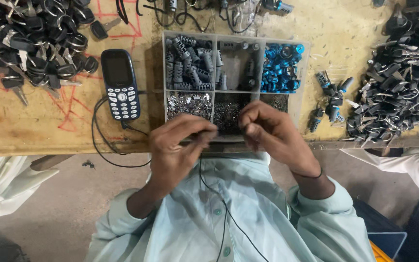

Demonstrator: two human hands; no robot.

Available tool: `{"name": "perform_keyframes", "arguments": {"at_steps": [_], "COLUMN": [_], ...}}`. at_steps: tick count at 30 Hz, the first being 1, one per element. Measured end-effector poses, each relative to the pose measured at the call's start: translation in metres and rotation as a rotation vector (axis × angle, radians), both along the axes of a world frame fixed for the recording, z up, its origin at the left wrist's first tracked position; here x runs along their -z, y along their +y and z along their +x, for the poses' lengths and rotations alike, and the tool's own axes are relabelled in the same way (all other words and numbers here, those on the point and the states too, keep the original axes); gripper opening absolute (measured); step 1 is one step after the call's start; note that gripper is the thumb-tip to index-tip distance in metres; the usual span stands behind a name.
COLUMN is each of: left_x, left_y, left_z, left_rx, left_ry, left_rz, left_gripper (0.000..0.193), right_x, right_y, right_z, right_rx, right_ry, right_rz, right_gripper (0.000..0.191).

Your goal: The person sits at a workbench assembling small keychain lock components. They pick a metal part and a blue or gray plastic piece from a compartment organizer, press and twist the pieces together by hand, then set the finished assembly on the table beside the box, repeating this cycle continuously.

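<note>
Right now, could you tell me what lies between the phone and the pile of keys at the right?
In the head view, the clear parts tray sits between the phone and the key pile, then a few loose lock cylinders on the bench.

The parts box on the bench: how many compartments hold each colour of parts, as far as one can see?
Parts box, compartments by content colour:
Grey cylinders: 2 (second only part full)
Blue rings: 1
Small silver pieces: 3 (middle and right partly hidden by the hands)
Total: 6 compartments
</note>
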State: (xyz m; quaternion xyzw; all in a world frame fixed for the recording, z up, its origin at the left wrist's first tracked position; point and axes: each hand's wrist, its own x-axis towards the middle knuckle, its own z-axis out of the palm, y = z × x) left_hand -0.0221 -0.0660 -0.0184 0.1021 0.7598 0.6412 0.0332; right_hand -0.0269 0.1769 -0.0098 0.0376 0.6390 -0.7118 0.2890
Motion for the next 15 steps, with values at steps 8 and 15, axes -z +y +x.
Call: {"name": "perform_keyframes", "arguments": {"at_steps": [8, 15], "left_x": [0.017, 0.014], "left_y": [0.038, 0.044], "left_z": [0.013, 0.016], "left_rx": [0.061, 0.056], "left_ry": [-0.380, -0.205], "left_rz": [0.616, 0.542], "left_gripper": [0.015, 0.012], "right_x": [0.000, -0.002], "right_y": [-0.009, -0.007], "right_z": [0.022, 0.026], "right_rx": [0.111, 0.121], "right_ry": [-0.029, -0.028], "right_rz": [-0.198, -0.195], "right_gripper": [0.028, 0.027]}}
